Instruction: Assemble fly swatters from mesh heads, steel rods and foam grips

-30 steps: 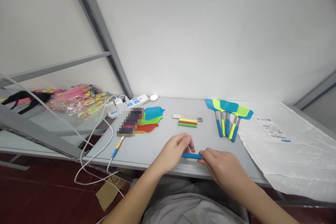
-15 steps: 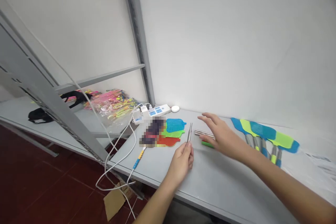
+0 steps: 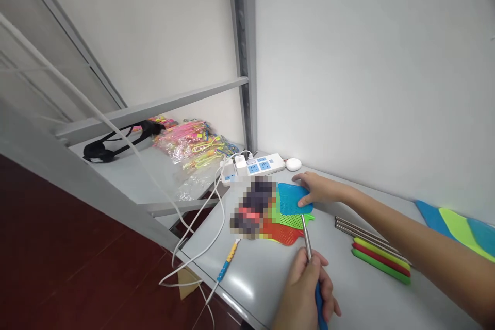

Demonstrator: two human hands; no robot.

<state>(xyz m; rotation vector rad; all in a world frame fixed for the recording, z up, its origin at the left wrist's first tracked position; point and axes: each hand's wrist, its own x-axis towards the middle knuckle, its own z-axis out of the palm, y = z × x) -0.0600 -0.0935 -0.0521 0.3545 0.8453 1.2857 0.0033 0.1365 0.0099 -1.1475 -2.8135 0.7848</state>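
My left hand (image 3: 307, 286) is closed around a fly swatter handle: a thin metal rod (image 3: 307, 234) points up and away from the fist, and a blue grip (image 3: 320, 307) shows below it. My right hand (image 3: 320, 188) has its thumb and fingers on the right end of a blue mesh swatter head (image 3: 290, 198), which tops a small pile. Under it lie a green head (image 3: 296, 221) and a red head (image 3: 288, 234). The rod's tip is close to the pile.
Metal rods (image 3: 363, 232) and yellow, red and green handles (image 3: 381, 260) lie to the right. Finished-looking swatters (image 3: 456, 221) rest at far right. A pixelated object (image 3: 253, 206), cabled power strip (image 3: 266, 165), white round item (image 3: 293, 164) and metal rack post (image 3: 247, 62) stand left and behind.
My right hand has moved left from beside the metal rods onto the blue swatter head. My left hand still holds the handle, its blue grip now visible. The view has turned left.
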